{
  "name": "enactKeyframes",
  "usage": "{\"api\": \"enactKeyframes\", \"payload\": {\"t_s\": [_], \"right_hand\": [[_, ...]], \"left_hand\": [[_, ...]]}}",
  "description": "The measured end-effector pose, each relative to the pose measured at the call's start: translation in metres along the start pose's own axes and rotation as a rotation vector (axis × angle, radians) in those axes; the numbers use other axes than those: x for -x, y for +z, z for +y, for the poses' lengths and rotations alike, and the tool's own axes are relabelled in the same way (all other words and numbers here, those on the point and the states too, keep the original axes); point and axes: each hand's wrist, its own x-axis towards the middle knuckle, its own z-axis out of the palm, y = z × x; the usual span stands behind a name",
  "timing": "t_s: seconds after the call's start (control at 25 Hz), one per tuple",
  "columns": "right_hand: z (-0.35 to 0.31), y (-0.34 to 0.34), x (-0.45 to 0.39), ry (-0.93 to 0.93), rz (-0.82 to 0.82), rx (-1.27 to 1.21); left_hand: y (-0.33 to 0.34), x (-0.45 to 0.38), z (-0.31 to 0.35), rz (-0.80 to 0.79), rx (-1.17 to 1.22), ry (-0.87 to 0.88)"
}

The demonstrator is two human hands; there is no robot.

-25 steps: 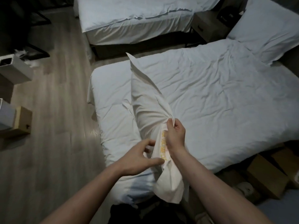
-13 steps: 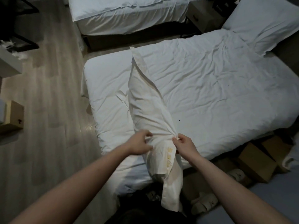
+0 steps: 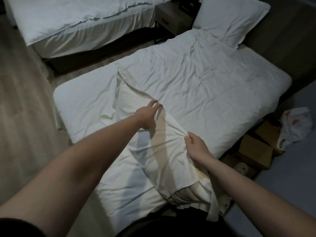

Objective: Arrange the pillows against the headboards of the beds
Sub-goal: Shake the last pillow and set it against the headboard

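A: What is the right hand [image 3: 196, 147] gripping?

B: It is pinching a gathered fold of the cream pillowcase [image 3: 164, 146], thumb and fingers closed tight on the cloth, near the pillow's right edge. The left hand [image 3: 147, 115] is reaching over the far half with fingers spread and slightly curled; whether its fingertips are touching the fabric, I cannot tell.

A: And where is the pillow lying?

B: It is lying slantwise on the near bed [image 3: 205, 93], down toward the foot, its near open end hanging over the mattress edge by the person's body. The case is soft, limp cotton, creased, with a flat flange running up to a pointed far corner and a faint yellow print near the opening.

A: Is there room around it?

B: Plenty. The rumpled white duvet is stretching bare from the pillow up to a second pillow [image 3: 230, 21], plump and rectangular, leaning at the head of the bed against the dark headboard [image 3: 282, 40]. Left of the mattress's rounded corner, wood-plank floor [image 3: 20, 100] is lying open. A narrow aisle is separating this bed from the far bed [image 3: 77, 23], with a nightstand [image 3: 172, 19] between them. Right of the mattress, cardboard boxes [image 3: 254, 149] and a plastic bag [image 3: 295, 125] are crowding the floor.
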Motion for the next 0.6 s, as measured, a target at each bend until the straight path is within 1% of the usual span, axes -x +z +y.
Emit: {"api": "enactKeyframes", "payload": {"t_s": [0.08, 0.2, 0.32, 0.44, 0.6], "right_hand": [[-0.009, -0.02, -0.013, -0.068, 0.003, 0.0], [-0.008, -0.054, -0.028, -0.167, -0.101, 0.014], [0.011, -0.086, -0.042, -0.203, -0.173, 0.016], [0.041, -0.118, -0.063, -0.204, -0.195, -0.008], [0.095, -0.177, -0.11, -0.18, -0.186, -0.081]], "left_hand": [[-0.009, -0.023, 0.006, -0.055, -0.004, 0.026], [-0.023, -0.057, 0.011, -0.111, -0.047, 0.005], [-0.033, -0.087, 0.011, -0.16, -0.17, -0.045], [-0.04, -0.113, 0.021, -0.146, -0.253, -0.107], [-0.048, -0.156, 0.056, -0.027, -0.099, -0.114]]}}
